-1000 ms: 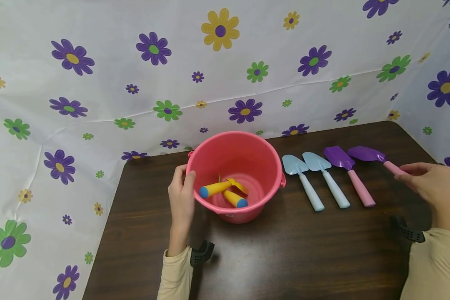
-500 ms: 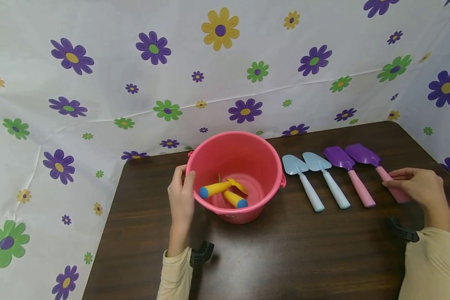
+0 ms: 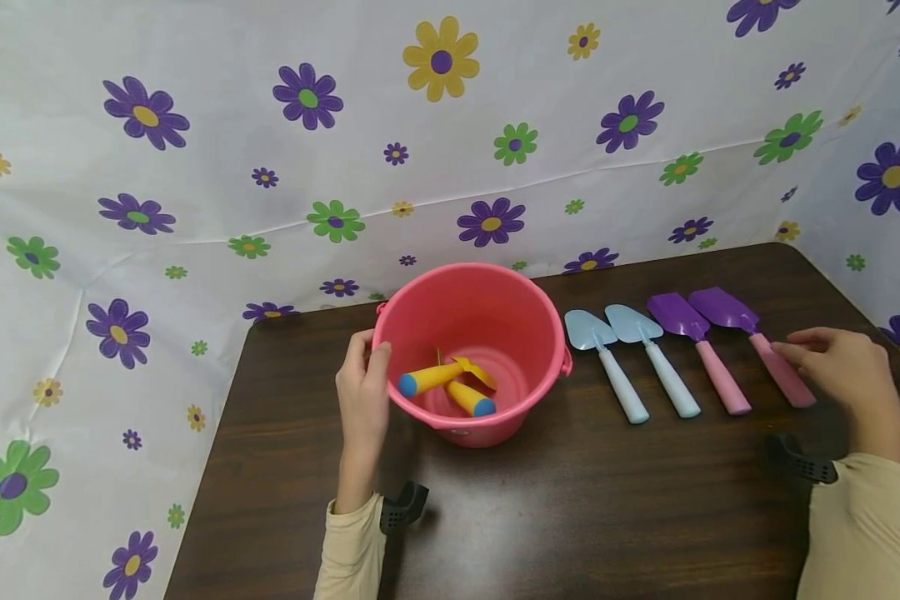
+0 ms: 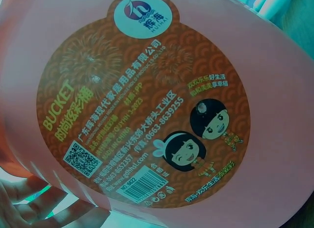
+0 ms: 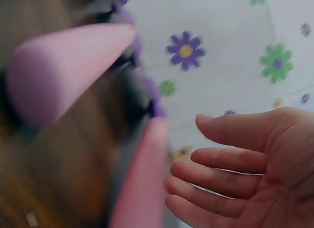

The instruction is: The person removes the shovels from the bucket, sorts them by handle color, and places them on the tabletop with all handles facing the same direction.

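Note:
My left hand (image 3: 363, 387) grips the near-left rim of a pink bucket (image 3: 472, 296), thumb over the edge. The left wrist view shows the bucket's outer label (image 4: 147, 105) and my fingers (image 4: 44, 203) against its side. Inside the bucket lie a yellow tool (image 3: 431, 379) and a second yellow handle (image 3: 470, 398), both with blue ends. At the right of the table my right hand (image 3: 840, 367) hovers beside the pink handle of a purple trowel (image 3: 782, 371). In the right wrist view its fingers (image 5: 211, 179) are loosely extended, apart from the handle (image 5: 142, 179).
Left of that trowel lie another purple trowel (image 3: 723, 375) with a pink handle and two light blue trowels, one nearer the bucket (image 3: 622, 383), one beside it (image 3: 671, 379). A flower-printed sheet (image 3: 232, 125) backs the dark wooden table (image 3: 607, 508).
My right hand has brought the purple trowel left, laid it down beside the other trowels and let go of its handle. The left hand and bucket have stayed put.

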Motion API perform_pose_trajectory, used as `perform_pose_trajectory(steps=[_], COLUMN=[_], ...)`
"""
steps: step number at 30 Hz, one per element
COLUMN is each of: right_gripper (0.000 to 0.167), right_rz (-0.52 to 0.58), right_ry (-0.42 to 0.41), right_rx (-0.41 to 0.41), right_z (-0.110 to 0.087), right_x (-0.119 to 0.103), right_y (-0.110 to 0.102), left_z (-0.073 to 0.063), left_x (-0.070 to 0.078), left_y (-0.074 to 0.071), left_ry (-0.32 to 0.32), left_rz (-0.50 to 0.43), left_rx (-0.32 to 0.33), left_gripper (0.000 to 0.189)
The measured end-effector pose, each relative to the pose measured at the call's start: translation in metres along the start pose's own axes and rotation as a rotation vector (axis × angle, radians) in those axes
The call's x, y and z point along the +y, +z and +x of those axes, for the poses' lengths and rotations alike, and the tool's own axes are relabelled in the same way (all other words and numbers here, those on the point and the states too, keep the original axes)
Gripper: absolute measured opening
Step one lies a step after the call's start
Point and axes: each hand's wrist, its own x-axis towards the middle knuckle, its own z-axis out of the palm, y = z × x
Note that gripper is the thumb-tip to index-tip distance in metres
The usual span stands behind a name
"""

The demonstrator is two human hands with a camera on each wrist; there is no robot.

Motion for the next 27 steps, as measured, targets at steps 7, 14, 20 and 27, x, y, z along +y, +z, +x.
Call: perform_pose_trajectory(steps=[7,14,20,27], right_gripper=[0.059,0.049,0.041,0.031], right_rz=[0.029,0.054,0.125,0.240], right_ry=[-0.011,-0.166,-0.301,-0.455], right_rx=[0.083,0.230,0.335,0.354], right_z=[-0.014,-0.033,-0.054,-0.076], right_x=[-0.034,-0.072,-0.105,-0.142], right_y=[-0.016,-0.023,-0.027,-0.023], left_z=[0.001,0.001,0.001,0.001], left_x=[0.001,0.002,0.001,-0.001], left_y=[-0.002,-0.002,-0.002,-0.002], left_ry=[0.005,0.002,-0.005,-0.008], left_rz=[-0.001,0.002,0.000,0.003], left_rx=[0.000,0.008,0.003,-0.006], left_gripper=[0.032,0.032,0.032,0.032])
